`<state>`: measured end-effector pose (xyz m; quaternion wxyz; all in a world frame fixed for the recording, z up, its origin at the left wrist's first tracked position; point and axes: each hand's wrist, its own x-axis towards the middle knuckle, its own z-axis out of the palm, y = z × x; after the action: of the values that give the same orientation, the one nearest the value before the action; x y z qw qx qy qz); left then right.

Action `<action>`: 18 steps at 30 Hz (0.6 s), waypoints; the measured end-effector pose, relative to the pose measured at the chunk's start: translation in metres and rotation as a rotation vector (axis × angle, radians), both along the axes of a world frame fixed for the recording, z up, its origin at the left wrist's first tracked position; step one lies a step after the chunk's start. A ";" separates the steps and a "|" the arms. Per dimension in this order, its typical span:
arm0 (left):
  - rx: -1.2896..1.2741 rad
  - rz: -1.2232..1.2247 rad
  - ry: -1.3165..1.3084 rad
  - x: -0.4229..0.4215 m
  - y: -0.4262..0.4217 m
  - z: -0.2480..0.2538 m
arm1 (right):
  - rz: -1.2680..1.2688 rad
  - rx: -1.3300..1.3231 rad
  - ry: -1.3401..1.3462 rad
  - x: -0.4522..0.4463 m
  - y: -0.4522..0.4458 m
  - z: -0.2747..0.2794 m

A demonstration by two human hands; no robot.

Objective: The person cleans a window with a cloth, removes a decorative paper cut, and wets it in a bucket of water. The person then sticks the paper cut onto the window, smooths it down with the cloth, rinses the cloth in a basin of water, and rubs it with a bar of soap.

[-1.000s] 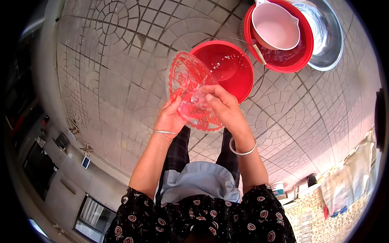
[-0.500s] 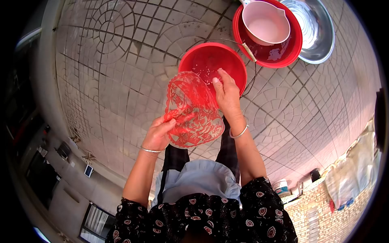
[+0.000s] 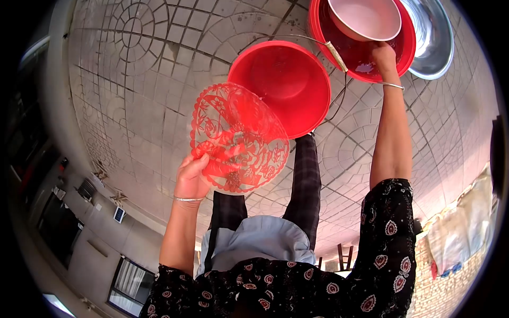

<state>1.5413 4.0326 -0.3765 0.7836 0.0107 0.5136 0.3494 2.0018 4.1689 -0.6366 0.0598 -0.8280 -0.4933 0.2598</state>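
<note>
Left hand holding red mat by edge; mat overlaps bucket in view. Right hand inside red basin, near dipper; grip hidden, cannot tell if holding anything. Metal basin alongside.

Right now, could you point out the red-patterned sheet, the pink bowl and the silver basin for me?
Red-patterned sheet (image 3: 248, 139): head view, middle of its see-through face.
Pink bowl (image 3: 367, 19): head view, its inside.
Silver basin (image 3: 436, 41): head view, its inner wall.
</note>
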 end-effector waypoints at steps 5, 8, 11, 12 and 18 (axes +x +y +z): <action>-0.028 0.192 0.113 -0.015 -0.002 -0.018 | -0.409 0.037 1.088 -0.087 -0.046 0.125; -0.020 0.260 0.058 -0.002 0.012 -0.013 | -0.364 -0.132 1.579 -0.175 -0.102 0.194; -0.003 0.283 0.055 0.002 0.017 -0.008 | -0.193 -0.171 1.437 -0.221 -0.136 0.214; 0.005 0.284 0.041 0.002 0.018 -0.006 | -0.103 -0.099 1.154 -0.229 -0.150 0.202; 0.108 0.222 -0.219 0.003 0.020 0.003 | -0.447 0.051 1.495 -0.208 -0.129 0.228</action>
<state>1.5441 4.0524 -0.3735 0.7897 -0.0423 0.4036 0.4601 1.7938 4.0400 -0.4083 0.4463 -0.5112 -0.1492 0.7192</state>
